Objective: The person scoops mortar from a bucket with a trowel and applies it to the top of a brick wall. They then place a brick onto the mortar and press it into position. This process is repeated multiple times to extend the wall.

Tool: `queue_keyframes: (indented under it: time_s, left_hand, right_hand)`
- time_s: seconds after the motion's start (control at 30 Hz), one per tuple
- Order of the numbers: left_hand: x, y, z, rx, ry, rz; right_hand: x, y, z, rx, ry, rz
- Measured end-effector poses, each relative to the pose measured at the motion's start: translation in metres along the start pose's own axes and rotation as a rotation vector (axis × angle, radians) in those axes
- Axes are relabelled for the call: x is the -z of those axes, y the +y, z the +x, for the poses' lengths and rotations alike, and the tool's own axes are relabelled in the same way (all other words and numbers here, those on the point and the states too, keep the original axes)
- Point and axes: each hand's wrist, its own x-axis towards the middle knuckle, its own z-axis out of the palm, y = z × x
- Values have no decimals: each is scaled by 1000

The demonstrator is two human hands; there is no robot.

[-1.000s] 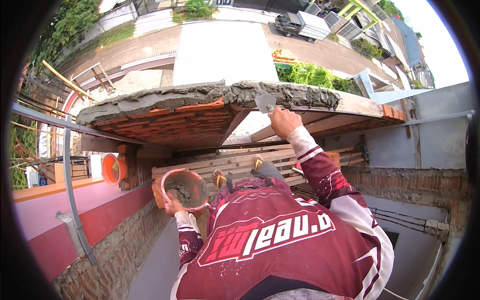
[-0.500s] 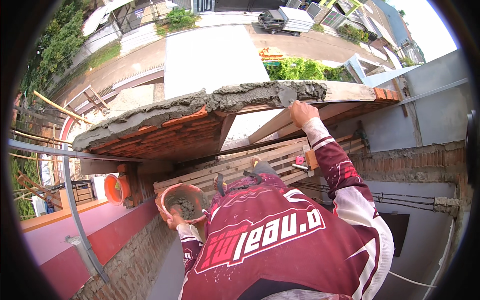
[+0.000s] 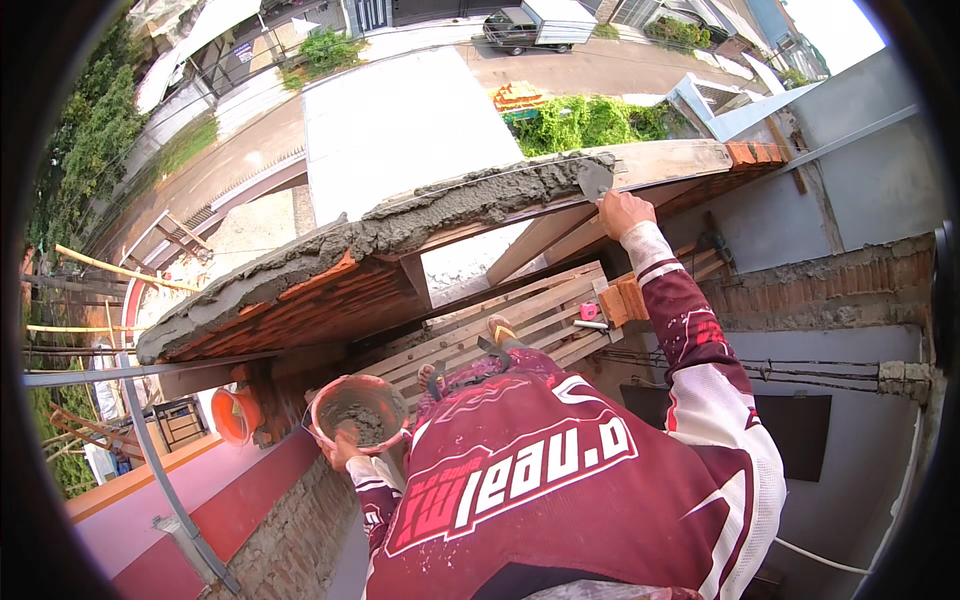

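My right hand is closed round the handle of a small trowel. The trowel's grey blade lies against the right end of a rough layer of wet mortar. That mortar runs along the top of a brick wall, and a bare pale wooden board carries on to its right. Low on the left, my left hand grips the near rim of an orange bucket and tilts it slightly. Grey mortar lies inside the bucket. Part of the left fingers is hidden by the rim.
Wooden planks form a platform under my feet. Several bricks and a pink tape measure lie on it. A second orange bucket hangs at the left beside a metal pole. Beyond the wall, a street drops away below.
My view has shifted a little to the right. The trowel stays at the mortar's right end, its blade turned slightly. My left hand still holds the bucket.
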Motion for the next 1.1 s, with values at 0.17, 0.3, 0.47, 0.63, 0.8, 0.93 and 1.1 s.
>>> queue_keyframes:
  time_s: [0.17,0.3,0.47,0.63,0.8,0.93,1.1]
  left_hand:
    - [-23,-18,10,-2,111,-172]
    - [-26,-18,-7,100,142,-215]
    - [-32,-58,5,176,163,-161]
    - [-14,-111,14,240,268,-49]
    - [2,-100,-18,273,234,-98]
    - [-3,-113,-6,300,255,-204]
    - [-1,-150,33,400,211,-319]
  right_hand:
    - [3,34,15,-10,46,-8]
    - [4,49,48,15,65,-104]
    - [-17,37,87,80,123,-217]
    - [-6,-51,69,413,95,-231]
    - [21,-160,12,635,110,-100]
    - [14,-261,-8,778,299,-23]
    - [27,-363,-52,860,141,-133]
